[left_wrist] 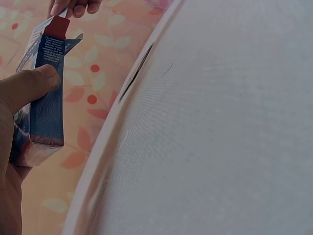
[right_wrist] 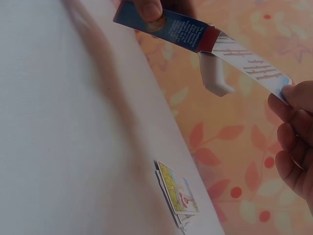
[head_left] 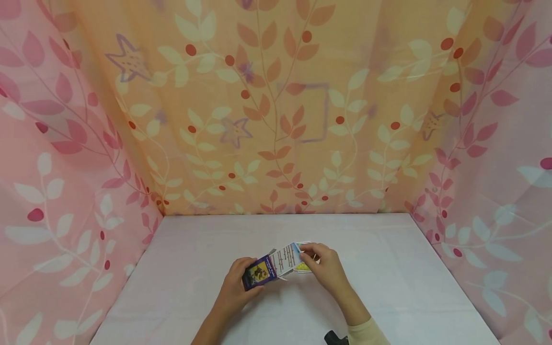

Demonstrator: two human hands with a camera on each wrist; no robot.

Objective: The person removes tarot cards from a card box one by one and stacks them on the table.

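Observation:
A dark blue card box [head_left: 260,273] with a yellow picture on its front is tilted above the white table. My left hand [head_left: 235,286] grips it by the sides, the thumb [left_wrist: 46,76] along one narrow side. Its flaps stand open, and a white card [head_left: 284,258] with slanting brown sticks reaches out of the mouth. My right hand [head_left: 327,270] pinches the card's far end between thumb and fingers. Beneath that hand, a small pile of picture cards [right_wrist: 181,191] lies on the table, the top one yellow and green; in the head view the hand partly covers it.
The white-covered table [head_left: 194,239] ends at a patterned orange curtain [head_left: 276,120] behind, with pink curtains [head_left: 56,191] on both sides. A small black object [head_left: 334,338] shows beside the right sleeve [head_left: 368,333].

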